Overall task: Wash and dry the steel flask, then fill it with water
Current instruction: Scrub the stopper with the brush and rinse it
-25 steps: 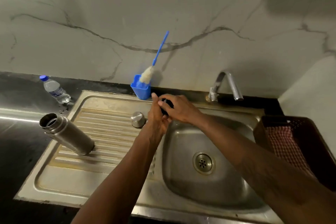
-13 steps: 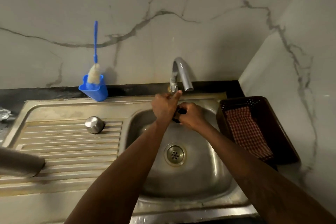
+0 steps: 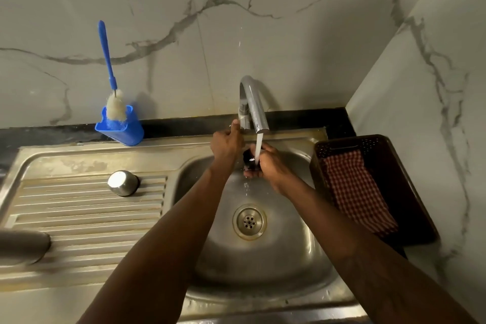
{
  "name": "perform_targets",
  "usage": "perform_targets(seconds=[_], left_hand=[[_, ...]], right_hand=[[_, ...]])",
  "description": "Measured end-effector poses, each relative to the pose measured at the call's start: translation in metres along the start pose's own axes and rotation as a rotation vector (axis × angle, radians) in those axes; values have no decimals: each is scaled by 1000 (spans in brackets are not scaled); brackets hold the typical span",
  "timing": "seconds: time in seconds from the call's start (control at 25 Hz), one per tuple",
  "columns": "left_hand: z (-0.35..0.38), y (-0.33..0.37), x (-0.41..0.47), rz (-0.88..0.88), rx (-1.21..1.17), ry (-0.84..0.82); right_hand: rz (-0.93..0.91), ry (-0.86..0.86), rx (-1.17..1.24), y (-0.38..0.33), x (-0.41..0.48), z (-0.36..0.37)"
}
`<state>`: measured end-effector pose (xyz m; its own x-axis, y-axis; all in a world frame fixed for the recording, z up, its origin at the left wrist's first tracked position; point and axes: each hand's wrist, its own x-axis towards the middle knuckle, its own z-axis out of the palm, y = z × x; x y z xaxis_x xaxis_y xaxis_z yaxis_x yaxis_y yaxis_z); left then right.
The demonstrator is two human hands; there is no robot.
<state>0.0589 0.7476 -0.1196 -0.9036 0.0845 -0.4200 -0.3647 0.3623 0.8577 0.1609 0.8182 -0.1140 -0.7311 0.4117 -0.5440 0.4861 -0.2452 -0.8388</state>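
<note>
1. Head view: gripped the tap (image 3: 253, 102) at its base with the left hand (image 3: 227, 139), apparently to run water; held a small dark stopper (image 3: 249, 160) in the curled right hand (image 3: 269, 166) under the stream for rinsing.
2. Left the steel flask (image 3: 23, 246) lying on the drainboard (image 3: 86, 218), far left, likely awaiting washing.
3. Found no legible brand or writing.

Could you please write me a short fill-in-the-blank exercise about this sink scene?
1. The left hand touches the base of the curved chrome ____.
2. Water falls on the small black part gripped by the ____ hand.
3. The red checked cloth lies in a dark brown ____.
4. The white-bristled bottle brush stands in a ____ plastic holder.
Missing words: tap; right; basket; blue.
</note>
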Motion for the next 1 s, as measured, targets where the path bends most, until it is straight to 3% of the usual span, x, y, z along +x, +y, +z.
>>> perform_targets(seconds=[0.2,0.28,0.44,0.56,0.64,0.76,0.88,1.0], left_hand=[[21,-39,-48,-362,-265,-216],[25,-44,-63,-420,-435,-265],[14,-35,-68,-384,-318,-221],[11,-28,-74,-386,-493,-217],[6,-22,-74,-369,-540,-334],[5,-24,-65,-371,-506,-303],[2,-24,-72,-398,-727,-307],[1,-26,-80,-386,-910,-346]], right_hand=[[164,101,61,5,-3,17],[116,146,-24,11,-3,20],[-32,165,-45,9,-6,16],[-174,136,17,9,-15,22],[-241,144,-25,15,-17,26],[-242,235,-216,13,-21,23],[-320,257,-290,6,-26,16],[-343,249,-589,2,-25,21]])
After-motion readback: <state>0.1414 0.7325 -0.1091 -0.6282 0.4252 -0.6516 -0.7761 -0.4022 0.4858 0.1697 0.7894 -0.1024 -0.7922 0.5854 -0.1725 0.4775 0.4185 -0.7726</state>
